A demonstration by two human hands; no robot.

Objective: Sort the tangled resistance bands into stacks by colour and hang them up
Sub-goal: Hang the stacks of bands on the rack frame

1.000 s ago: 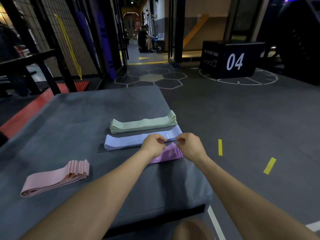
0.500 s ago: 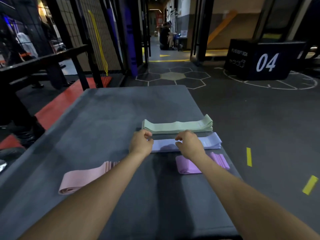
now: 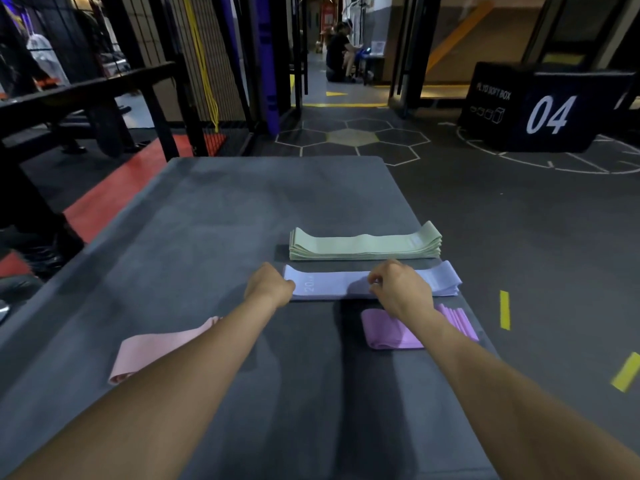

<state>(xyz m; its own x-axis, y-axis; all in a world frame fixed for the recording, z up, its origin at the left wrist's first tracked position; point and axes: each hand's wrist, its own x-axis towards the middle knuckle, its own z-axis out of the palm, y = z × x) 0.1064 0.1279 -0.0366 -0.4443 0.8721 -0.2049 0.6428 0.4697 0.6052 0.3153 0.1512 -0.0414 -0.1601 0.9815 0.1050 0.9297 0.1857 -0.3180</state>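
Note:
Several stacks of flat resistance bands lie on a grey padded platform point(image 3: 214, 209). A green stack point(image 3: 363, 244) is farthest, a lavender-blue stack point(image 3: 332, 286) lies just in front of it, a purple stack point(image 3: 388, 331) is near the right edge and a pink stack point(image 3: 152, 351) sits at the left, partly behind my forearm. My left hand point(image 3: 268, 286) is closed at the left end of the lavender-blue stack. My right hand point(image 3: 398, 287) pinches that stack right of its middle.
The platform's right edge drops to a dark gym floor with yellow tape marks point(image 3: 505, 309). A black box marked 04 point(image 3: 543, 109) stands far right. Black racks and a mesh wall with a hanging yellow band point(image 3: 204, 71) are at the left. A person point(image 3: 337, 50) sits far back.
My hands moved from the purple stack to the lavender-blue stack and spread apart along it. The camera shifted right, so the stacks appear more central.

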